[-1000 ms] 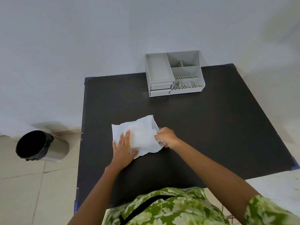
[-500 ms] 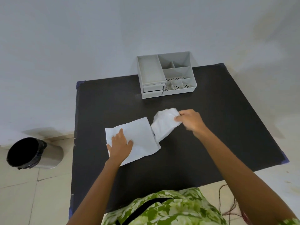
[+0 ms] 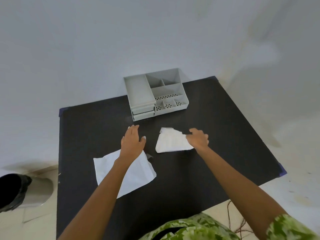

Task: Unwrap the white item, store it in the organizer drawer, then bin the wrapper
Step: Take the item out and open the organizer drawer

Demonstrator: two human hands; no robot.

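A folded white item (image 3: pixel 170 142) is out of its wrapper, just above the black table, and my right hand (image 3: pixel 198 138) pinches its right edge. The flat white wrapper (image 3: pixel 136 172) lies on the table nearer to me, partly under my left forearm. My left hand (image 3: pixel 132 142) hovers beyond the wrapper with fingers spread and holds nothing. The grey organizer (image 3: pixel 155 94) stands at the table's far edge; its two small drawers (image 3: pixel 143 112) at the front left are closed.
The black table (image 3: pixel 216 153) stands against a pale wall. A bin with a black liner (image 3: pixel 15 191) sits on the tiled floor at the left, below table height. A thin cord (image 3: pixel 230 215) hangs near the table's front right edge.
My right hand has drawn the white item out of the wrapper and carried it right and away. My left hand has lifted off the wrapper and moved toward the organizer.
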